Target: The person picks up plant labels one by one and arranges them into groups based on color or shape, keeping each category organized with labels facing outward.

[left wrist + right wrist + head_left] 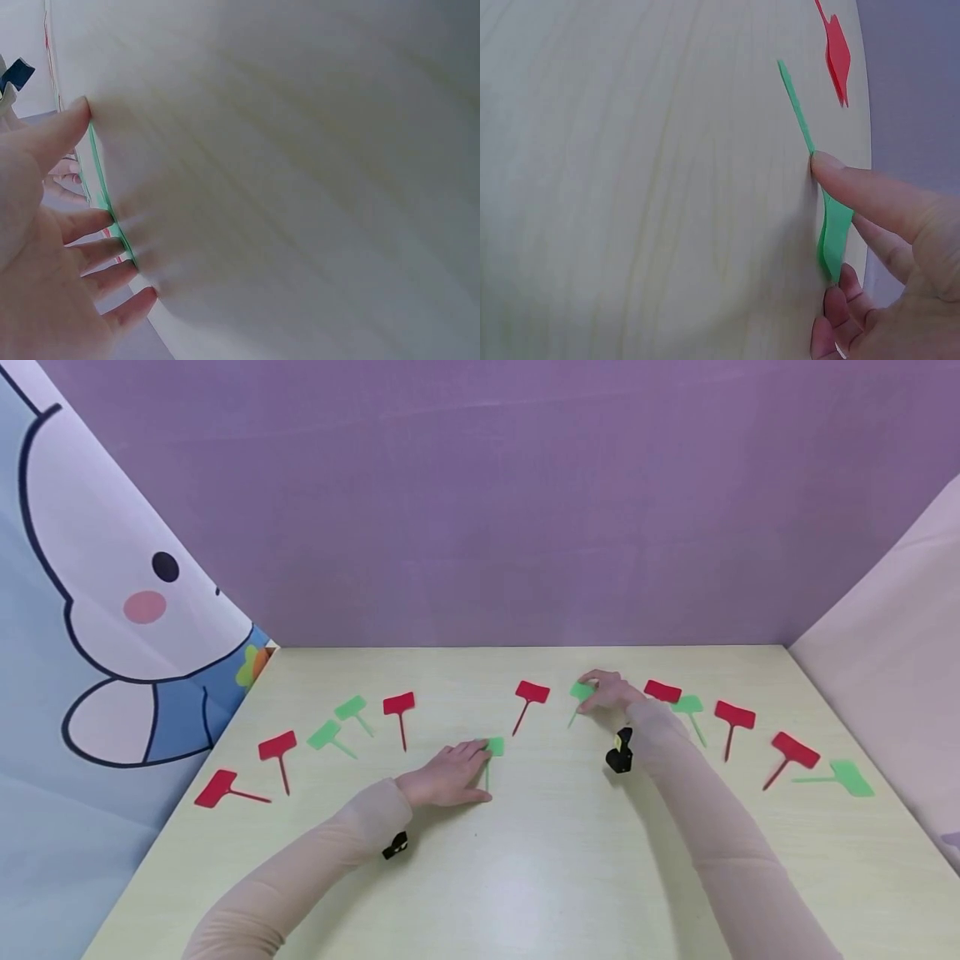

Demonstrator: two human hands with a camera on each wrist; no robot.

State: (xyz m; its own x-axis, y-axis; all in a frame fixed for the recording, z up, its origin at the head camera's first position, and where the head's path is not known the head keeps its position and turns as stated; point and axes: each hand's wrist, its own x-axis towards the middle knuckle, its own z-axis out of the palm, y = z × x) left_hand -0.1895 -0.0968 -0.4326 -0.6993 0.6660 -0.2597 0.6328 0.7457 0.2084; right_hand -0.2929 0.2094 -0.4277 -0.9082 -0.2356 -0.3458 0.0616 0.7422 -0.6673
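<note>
You're working w/ both hands on the pale wood-grain tabletop (525, 877). Your left hand (444, 777) is lying flat, fingers straight and slightly spread, pressing down on a green plastic T-shaped plant tag (492, 750) near the table's middle; in the left wrist view the fingertips (101, 221) are sitting along the tag's thin green edge (105, 196).

Your right hand (611, 692) is further back and to the right, thumb and fingers pinching the head of a second green plastic plant tag (581, 693), which is lying on the table w/ its stake pointing toward you. The right wrist view is showing the thumb tip on that tag (832, 225), fingers curling under the head.

A red plastic plant tag (530, 695) is lying just left of it, another red tag (663, 692) just right. More red and green tags are spreading out in a row to both sides. No containers in view.
</note>
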